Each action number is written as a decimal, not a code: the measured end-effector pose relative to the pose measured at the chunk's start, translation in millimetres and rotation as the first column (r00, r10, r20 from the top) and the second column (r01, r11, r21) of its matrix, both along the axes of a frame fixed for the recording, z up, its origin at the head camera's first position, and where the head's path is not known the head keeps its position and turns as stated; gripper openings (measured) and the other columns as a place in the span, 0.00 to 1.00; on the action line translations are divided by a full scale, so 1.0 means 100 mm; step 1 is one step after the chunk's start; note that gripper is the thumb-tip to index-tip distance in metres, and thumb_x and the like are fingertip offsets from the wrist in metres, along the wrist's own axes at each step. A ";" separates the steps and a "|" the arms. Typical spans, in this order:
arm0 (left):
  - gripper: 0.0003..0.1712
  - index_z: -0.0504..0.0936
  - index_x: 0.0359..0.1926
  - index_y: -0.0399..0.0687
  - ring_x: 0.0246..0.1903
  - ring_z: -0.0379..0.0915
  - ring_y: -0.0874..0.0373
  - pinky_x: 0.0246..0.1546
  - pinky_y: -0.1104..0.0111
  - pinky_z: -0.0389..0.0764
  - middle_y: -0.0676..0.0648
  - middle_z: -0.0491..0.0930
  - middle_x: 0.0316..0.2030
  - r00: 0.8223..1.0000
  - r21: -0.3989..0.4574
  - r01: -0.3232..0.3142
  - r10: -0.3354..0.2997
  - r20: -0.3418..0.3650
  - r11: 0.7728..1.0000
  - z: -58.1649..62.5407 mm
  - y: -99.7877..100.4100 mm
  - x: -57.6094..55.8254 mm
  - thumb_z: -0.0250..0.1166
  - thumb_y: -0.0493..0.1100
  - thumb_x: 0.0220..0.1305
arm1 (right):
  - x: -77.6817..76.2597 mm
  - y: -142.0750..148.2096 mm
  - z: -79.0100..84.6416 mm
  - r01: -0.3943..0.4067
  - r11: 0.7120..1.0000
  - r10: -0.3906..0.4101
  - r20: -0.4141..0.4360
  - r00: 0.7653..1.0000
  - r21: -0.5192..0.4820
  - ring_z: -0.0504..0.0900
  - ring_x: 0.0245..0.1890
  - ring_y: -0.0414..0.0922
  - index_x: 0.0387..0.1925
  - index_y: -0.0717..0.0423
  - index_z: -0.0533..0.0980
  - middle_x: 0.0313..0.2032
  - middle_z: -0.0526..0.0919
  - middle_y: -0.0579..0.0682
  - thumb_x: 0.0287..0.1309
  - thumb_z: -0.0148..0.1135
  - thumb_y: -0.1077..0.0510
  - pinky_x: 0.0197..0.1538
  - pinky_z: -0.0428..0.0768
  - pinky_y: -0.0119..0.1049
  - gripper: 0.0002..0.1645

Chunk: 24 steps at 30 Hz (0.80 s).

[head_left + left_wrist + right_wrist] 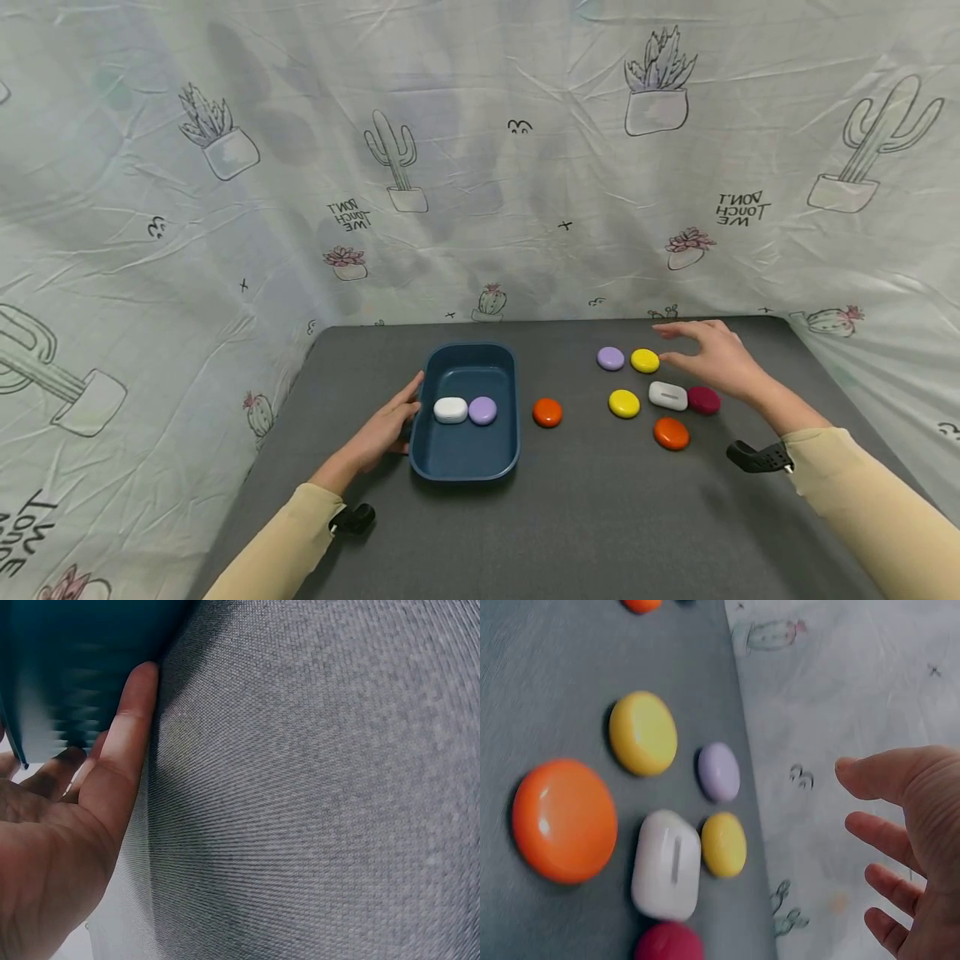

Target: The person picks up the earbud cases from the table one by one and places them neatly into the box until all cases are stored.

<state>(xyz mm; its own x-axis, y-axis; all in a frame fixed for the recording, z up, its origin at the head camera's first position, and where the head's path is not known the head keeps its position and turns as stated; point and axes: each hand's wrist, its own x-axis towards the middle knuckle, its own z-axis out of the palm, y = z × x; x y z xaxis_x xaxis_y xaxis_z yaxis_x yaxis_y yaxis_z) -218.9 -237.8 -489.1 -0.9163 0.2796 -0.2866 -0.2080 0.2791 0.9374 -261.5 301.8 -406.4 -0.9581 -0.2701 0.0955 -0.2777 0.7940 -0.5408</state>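
A dark blue tray (465, 467) holds a white soap-like oval bar (451, 410) and a round purple piece (482, 411), side by side. My left hand (386, 429) lies against the tray's left wall, fingers extended along it. In the left wrist view, its fingers (135, 705) touch the tray's side. My right hand (712, 358) hovers over the right part of the table with fingers and thumb spread and nothing between them. Nearest to it are a round yellow piece (644, 361), a white soap-like bar (667, 396) and a dark red piece (703, 400).
Also on the grey table (570, 517) are a second purple piece (611, 358), a second yellow piece (624, 404), and two orange pieces, one (547, 412) beside the tray and another (671, 433) farther right. A cactus-print curtain (465, 167) hangs behind the table.
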 end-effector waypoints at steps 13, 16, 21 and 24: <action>0.34 0.45 0.82 0.76 0.63 0.68 0.44 0.39 0.55 0.80 0.47 0.46 0.80 1.000 0.002 0.020 -0.020 -0.015 1.000 -0.01 -0.01 0.00 0.44 0.52 0.83 | 0.10 0.36 -0.21 0.042 0.998 -0.043 0.030 0.999 0.035 0.58 0.64 0.71 0.71 0.59 0.71 0.60 0.78 0.66 0.65 0.69 0.49 0.58 0.53 0.73 0.37; 0.34 0.44 0.82 0.75 0.63 0.67 0.43 0.39 0.55 0.80 0.47 0.45 0.80 1.000 0.003 0.023 -0.023 -0.015 1.000 0.00 -0.01 0.00 0.44 0.52 0.83 | 0.13 0.43 -0.25 0.045 0.998 -0.047 0.060 0.997 0.038 0.57 0.64 0.71 0.72 0.59 0.69 0.60 0.77 0.66 0.64 0.70 0.48 0.58 0.52 0.73 0.39; 0.34 0.45 0.82 0.76 0.63 0.67 0.43 0.38 0.55 0.81 0.47 0.46 0.80 1.000 0.000 0.019 -0.019 -0.012 1.000 0.01 -0.01 0.02 0.44 0.51 0.83 | 0.17 0.53 -0.32 0.054 0.996 -0.061 0.109 0.992 0.067 0.56 0.63 0.74 0.73 0.61 0.66 0.61 0.75 0.69 0.63 0.70 0.44 0.56 0.52 0.74 0.45; 0.33 0.46 0.81 0.78 0.64 0.67 0.43 0.38 0.55 0.81 0.49 0.48 0.80 1.000 -0.006 0.014 -0.014 -0.010 1.000 0.01 -0.02 0.02 0.44 0.51 0.83 | 0.20 0.59 -0.37 0.062 0.995 -0.070 0.118 0.990 0.072 0.56 0.63 0.74 0.73 0.62 0.65 0.61 0.75 0.70 0.63 0.71 0.44 0.55 0.53 0.73 0.46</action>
<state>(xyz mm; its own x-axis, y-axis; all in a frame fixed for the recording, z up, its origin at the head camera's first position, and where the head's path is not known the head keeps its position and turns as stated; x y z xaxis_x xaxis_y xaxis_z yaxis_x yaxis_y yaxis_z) -216.6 -239.3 -487.9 -0.9154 0.2904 -0.2788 -0.1943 0.2878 0.9378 -241.4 361.1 -443.0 -0.9774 -0.2077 -0.0385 -0.1593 0.8447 -0.5110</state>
